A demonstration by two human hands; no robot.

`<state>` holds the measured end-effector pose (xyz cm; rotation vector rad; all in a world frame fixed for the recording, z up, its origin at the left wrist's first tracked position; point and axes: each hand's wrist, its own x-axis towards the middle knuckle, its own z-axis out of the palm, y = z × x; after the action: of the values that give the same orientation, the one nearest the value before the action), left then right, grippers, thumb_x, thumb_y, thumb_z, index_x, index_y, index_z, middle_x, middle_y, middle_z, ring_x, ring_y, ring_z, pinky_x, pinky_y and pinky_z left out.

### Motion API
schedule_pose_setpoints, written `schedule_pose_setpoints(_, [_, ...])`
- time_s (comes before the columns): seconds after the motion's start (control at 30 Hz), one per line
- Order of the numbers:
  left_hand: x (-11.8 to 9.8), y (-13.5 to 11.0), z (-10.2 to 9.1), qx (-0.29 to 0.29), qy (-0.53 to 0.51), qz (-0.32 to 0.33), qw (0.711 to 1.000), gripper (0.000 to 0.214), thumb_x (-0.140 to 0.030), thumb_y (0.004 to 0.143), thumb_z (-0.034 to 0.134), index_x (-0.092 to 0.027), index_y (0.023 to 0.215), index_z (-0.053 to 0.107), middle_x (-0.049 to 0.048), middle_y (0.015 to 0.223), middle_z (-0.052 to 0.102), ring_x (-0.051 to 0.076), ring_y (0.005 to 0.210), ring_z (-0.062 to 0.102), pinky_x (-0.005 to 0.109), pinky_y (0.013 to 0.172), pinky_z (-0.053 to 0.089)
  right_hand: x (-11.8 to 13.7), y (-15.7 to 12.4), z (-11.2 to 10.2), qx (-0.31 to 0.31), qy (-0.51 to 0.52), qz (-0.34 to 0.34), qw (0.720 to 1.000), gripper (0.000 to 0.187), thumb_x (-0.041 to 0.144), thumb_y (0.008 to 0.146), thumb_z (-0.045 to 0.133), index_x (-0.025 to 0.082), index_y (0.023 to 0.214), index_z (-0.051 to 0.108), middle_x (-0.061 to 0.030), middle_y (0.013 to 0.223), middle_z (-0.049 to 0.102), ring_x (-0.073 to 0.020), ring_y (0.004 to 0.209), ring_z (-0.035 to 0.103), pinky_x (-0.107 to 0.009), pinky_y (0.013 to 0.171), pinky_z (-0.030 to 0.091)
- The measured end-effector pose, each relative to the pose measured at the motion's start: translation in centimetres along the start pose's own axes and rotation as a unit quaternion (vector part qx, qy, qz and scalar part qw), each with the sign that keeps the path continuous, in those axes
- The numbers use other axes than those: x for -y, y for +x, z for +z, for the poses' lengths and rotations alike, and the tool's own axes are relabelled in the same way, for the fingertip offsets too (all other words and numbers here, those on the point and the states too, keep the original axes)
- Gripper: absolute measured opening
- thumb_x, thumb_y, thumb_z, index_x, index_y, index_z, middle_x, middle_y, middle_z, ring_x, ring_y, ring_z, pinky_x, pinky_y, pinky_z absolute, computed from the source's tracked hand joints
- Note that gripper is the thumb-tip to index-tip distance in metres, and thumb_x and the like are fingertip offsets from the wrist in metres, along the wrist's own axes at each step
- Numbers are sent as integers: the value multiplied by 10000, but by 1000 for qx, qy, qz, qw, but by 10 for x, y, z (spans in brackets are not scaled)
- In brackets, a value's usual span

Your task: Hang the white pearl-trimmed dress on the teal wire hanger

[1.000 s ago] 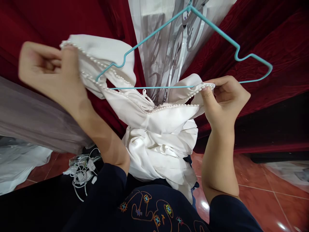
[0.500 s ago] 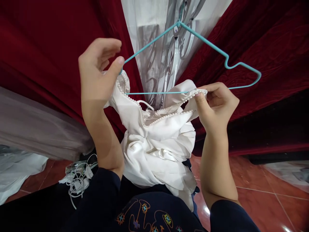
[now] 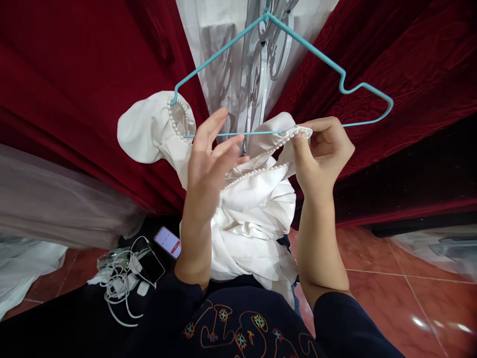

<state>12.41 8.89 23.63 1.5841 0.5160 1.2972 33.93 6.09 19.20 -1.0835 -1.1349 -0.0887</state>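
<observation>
A white dress [image 3: 249, 214] with a pearl-trimmed neckline hangs partly on a light-blue clothes hanger [image 3: 305, 42]. Its left puffed sleeve [image 3: 143, 132] sits over the hanger's left end. My right hand [image 3: 322, 151] pinches the pearl-edged strap at the right, beside the hanger's lower bar; the hanger's right end sticks out bare past my fingers. My left hand [image 3: 210, 164] has its fingers spread in front of the neckline and the lower bar, holding nothing. It hides part of the bodice. The lower part of the dress lies bunched against my lap.
Dark red curtains [image 3: 93, 59] hang on both sides, with several grey-white hangers [image 3: 261, 74] between them. At lower left, a lit phone [image 3: 167, 242], a dark phone-like device [image 3: 152, 266] and tangled white cables [image 3: 119, 288] lie on a black surface. Red tiles [image 3: 391, 278] cover the floor.
My left hand has let go of the left shoulder and moved right, in front of the neckline. The left sleeve now shows on the hanger. My right hand keeps its pinch.
</observation>
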Motion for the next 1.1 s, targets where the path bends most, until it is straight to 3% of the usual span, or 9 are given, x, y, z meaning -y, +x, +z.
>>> schedule_pose_setpoints(0.07, [3,1,8,21,49,23,998,414,-362,1017,631,-363,1426,569,68,1621,485,282,1228,695,373,878,650,0,-1,1,-2,-10,-7,1000,196,452,942,686,257,928,676,-24,893,640,-171,847,624,-366,787,517])
schedule_pose_setpoints(0.2, [14,6,16,76,138,48,986,262,-345,1081,494,-256,1254,670,87,1395,653,200,1031,720,315,850,627,0,-2,-1,11,-30,-10,999,224,489,951,660,265,946,666,-33,924,641,-187,895,636,-383,811,539])
schedule_pose_setpoints(0.47, [15,14,30,94,257,117,955,279,-159,1048,458,-225,1241,649,119,1326,612,248,1167,668,384,973,588,-4,-2,-5,41,-16,-7,999,169,431,948,675,267,984,693,-32,962,648,-182,932,642,-380,849,551])
schedule_pose_setpoints(0.57, [13,15,31,105,278,123,947,279,-104,1035,451,-203,1208,647,105,1258,661,245,1178,670,393,1025,566,1,-10,-4,-17,-23,-41,999,103,352,926,707,259,965,724,-46,1051,654,-207,1061,645,-418,924,551])
schedule_pose_setpoints(0.7, [13,15,26,113,308,136,935,319,-60,1014,455,-189,1225,656,92,1227,680,227,1138,682,356,967,568,9,-24,-11,-136,-46,-46,989,34,216,850,754,234,871,734,-60,1179,657,-241,1207,627,-481,1074,506])
schedule_pose_setpoints(0.8, [13,15,20,114,325,132,930,327,-71,1018,456,-177,1244,666,100,1253,678,219,1075,690,343,901,566,0,-22,-29,-253,-41,14,966,136,83,729,733,188,700,653,-33,946,656,-187,958,646,-384,905,531])
schedule_pose_setpoints(0.87, [12,15,17,112,341,127,925,310,-92,1017,483,-181,1243,677,101,1261,681,224,1047,691,348,878,561,-15,-10,-45,-315,-40,53,947,195,26,690,661,178,613,566,17,721,578,-123,722,569,-320,754,484])
schedule_pose_setpoints(0.97, [7,15,14,111,377,131,910,299,-119,1013,527,-193,1252,691,91,1266,694,259,1096,671,392,945,544,-37,21,-66,-357,-69,20,931,261,-7,712,616,174,569,494,62,584,455,-66,601,432,-269,651,390])
schedule_pose_setpoints(1.1, [-4,14,16,108,440,119,883,294,-186,1042,528,-205,1274,707,64,1285,709,275,1101,616,437,1025,515,-39,63,-87,-331,-111,-77,934,434,162,830,726,179,570,378,76,590,360,-34,612,403,-271,677,382])
